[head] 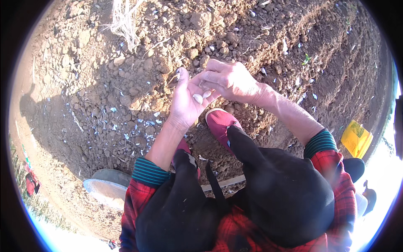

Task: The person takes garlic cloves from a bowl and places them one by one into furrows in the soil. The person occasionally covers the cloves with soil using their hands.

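Observation:
My left hand (189, 97) is turned palm up over the tilled soil, with pale garlic cloves (198, 99) lying in the palm and at the base of the fingers. Over its fingertips is my right hand (228, 80), thumb and fingers drawn together; whether a clove is between them cannot be seen. Beyond the hands, more cloves (263, 71) lie singly on the brown soil (201, 37), among clods and small ridges. Bits of papery skin (148, 122) are scattered on the ground to the left of my shoes (220, 127).
A shallow round basin (107, 186) stands on the ground at lower left. To the right is a yellow container (356, 138). A bundle of dry stalks (125, 22) lies at the top. A small green weed (306, 59) grows at upper right.

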The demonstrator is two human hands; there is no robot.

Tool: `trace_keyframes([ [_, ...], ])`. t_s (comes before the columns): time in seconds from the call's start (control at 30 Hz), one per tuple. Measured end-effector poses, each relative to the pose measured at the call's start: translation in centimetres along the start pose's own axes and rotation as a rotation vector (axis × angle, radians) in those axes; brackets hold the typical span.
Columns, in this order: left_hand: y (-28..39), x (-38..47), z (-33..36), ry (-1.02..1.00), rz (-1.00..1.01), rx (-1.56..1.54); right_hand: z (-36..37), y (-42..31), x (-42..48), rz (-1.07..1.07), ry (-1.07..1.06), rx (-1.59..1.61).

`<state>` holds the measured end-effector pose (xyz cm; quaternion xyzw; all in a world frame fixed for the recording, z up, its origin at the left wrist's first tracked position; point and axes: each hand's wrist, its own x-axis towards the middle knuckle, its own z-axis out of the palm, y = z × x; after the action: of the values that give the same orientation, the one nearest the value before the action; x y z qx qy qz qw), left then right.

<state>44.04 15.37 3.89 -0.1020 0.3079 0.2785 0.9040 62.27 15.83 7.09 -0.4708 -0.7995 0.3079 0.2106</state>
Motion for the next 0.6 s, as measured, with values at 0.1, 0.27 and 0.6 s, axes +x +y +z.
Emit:
trace_keyframes([
  [0.1,-0.5,0.6,0.2,-0.061,-0.044,0.01,0.0,0.5,-0.4,-0.005,-0.045,-0.039],
  [0.27,-1.5,0.9,0.4,-0.016,-0.048,0.101,-2.7,5.3,-4.7,0.274,0.214,0.165],
  [0.6,-1.7,0.8,0.4,0.144,-0.061,0.163,-15.3,23.3,-13.6,1.032,0.292,-0.42],
])
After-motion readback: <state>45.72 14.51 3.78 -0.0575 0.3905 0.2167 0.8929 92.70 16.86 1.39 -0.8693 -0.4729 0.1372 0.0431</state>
